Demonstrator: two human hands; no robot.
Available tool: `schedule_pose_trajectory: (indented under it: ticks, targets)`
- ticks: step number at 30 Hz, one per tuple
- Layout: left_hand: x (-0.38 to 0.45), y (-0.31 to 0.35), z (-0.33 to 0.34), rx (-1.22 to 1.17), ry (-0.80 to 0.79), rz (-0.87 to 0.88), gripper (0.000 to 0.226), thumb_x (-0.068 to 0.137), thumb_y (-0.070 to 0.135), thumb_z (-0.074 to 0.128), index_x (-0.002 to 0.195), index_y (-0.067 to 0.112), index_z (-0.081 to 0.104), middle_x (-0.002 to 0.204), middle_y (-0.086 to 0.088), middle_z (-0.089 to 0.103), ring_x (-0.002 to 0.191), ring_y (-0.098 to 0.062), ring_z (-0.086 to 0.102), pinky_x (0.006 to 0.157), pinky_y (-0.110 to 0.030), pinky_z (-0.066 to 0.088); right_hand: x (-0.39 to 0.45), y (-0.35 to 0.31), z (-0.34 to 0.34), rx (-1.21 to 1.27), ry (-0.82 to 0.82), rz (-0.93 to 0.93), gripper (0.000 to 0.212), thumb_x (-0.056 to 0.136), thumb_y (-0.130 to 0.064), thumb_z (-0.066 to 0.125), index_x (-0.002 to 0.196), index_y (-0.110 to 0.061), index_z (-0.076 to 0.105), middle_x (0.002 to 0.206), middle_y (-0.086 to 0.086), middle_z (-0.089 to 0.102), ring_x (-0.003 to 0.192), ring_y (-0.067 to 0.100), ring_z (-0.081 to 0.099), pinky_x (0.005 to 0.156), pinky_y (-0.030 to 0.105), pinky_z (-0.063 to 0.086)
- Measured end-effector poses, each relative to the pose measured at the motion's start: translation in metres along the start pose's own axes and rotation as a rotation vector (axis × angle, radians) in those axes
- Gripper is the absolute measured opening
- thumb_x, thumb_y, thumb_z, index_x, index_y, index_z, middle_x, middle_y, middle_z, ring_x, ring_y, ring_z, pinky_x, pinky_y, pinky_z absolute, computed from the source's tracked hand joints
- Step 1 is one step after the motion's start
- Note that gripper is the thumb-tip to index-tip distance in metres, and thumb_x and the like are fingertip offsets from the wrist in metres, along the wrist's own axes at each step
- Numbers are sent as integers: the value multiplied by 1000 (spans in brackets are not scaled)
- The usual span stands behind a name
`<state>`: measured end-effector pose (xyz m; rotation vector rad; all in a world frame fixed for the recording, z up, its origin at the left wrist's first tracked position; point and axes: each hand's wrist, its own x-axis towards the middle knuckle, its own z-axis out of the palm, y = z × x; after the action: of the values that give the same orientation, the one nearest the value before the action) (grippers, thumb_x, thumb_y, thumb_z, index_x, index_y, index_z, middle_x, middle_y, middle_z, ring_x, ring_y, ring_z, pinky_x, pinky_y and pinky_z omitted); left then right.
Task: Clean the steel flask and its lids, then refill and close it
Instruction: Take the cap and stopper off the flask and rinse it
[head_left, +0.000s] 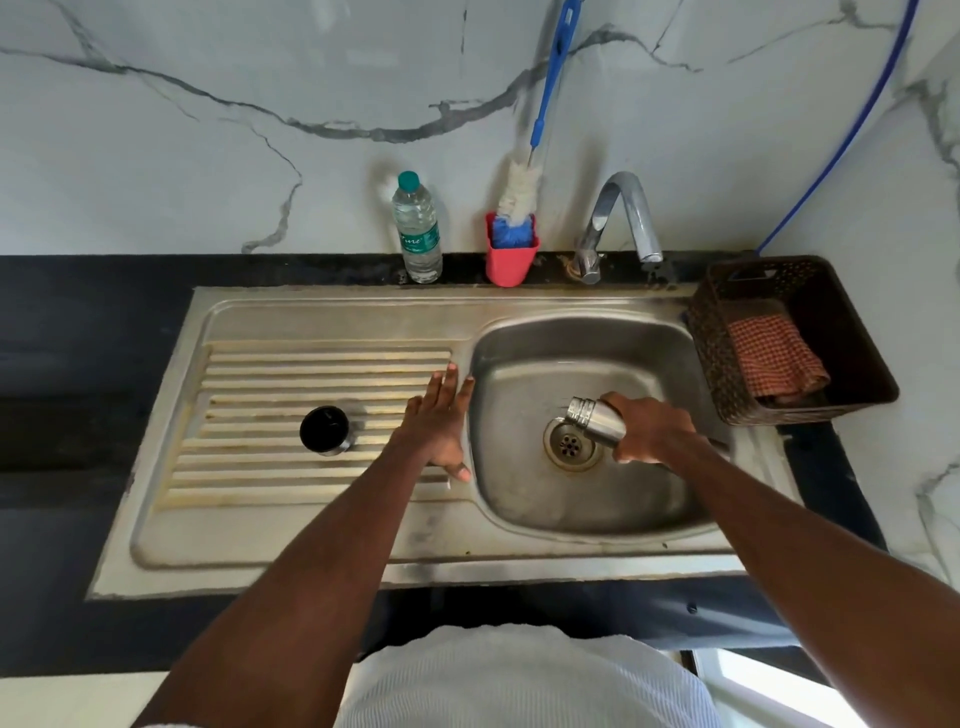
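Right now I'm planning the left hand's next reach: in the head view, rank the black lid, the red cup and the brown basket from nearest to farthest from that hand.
1. black lid, on the drainboard, just left of the left hand.
2. red cup, behind the sink against the wall.
3. brown basket, far right, beyond the basin.

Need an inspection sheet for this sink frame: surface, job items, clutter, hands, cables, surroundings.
Surface: steel sink set in a dark counter; ribbed drainboard stained.
Job's things: flask tilted, mouth toward the drain, over the basin; lid on the drainboard; water bottle upright at the back.
Clutter: brush in a red cup; basket holding a checked cloth.
Grippers: left hand open, fingers straight, at the basin edge; right hand grips the flask.
Cables: blue hose along the wall.
Surroundings: marble wall; tap, no water seen running.
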<state>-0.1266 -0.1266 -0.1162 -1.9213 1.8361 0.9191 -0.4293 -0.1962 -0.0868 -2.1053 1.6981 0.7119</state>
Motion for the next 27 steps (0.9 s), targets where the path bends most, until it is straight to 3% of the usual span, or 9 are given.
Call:
schedule_pose_trajectory:
  ticks: [7, 13, 17, 21, 27]
  targets:
    - [2, 1, 4, -33, 65, -14, 159, 64, 33, 101, 165, 28, -22, 164, -3, -44, 156, -28, -32, 129, -56, 1, 5, -6, -1, -86, -55, 26, 96, 64, -42, 86, 146, -43, 36, 127, -1, 66, 113, 27, 65, 94, 43, 49]
    - [-1, 6, 0, -33, 100, -42, 158, 60, 30, 102, 167, 31, -14, 168, -1, -38, 159, -27, -25, 131, -56, 10, 8, -17, -16, -172, -27, 55, 103, 68, -40, 86, 149, -22, 25, 123, 3, 66, 111, 28, 66, 91, 43, 48]
    - [-1, 6, -1, -36, 108, -48, 159, 59, 29, 103, 167, 32, -13, 169, 0, -36, 159, -26, -24, 130, -54, 13, 12, -28, -32, -233, 32, 16, 80, 76, -41, 82, 144, -24, 42, 132, 2, 62, 120, 27, 63, 98, 45, 50]
    - [-3, 6, -1, -51, 113, -42, 158, 60, 28, 102, 167, 32, -13, 169, 0, -36, 159, -26, -25, 129, -53, 13, 8, -45, -47, -427, 109, 13, 51, 85, -41, 73, 133, -27, 61, 126, 0, 66, 116, 25, 64, 101, 44, 42]
    - [-7, 6, -1, -81, 133, -36, 158, 61, 28, 102, 166, 28, -15, 171, 0, -32, 160, -25, -22, 130, -53, 12, -8, -65, -76, -626, 271, 66, 43, 89, -39, 69, 130, -25, 65, 130, 5, 65, 125, 31, 58, 115, 55, 28]
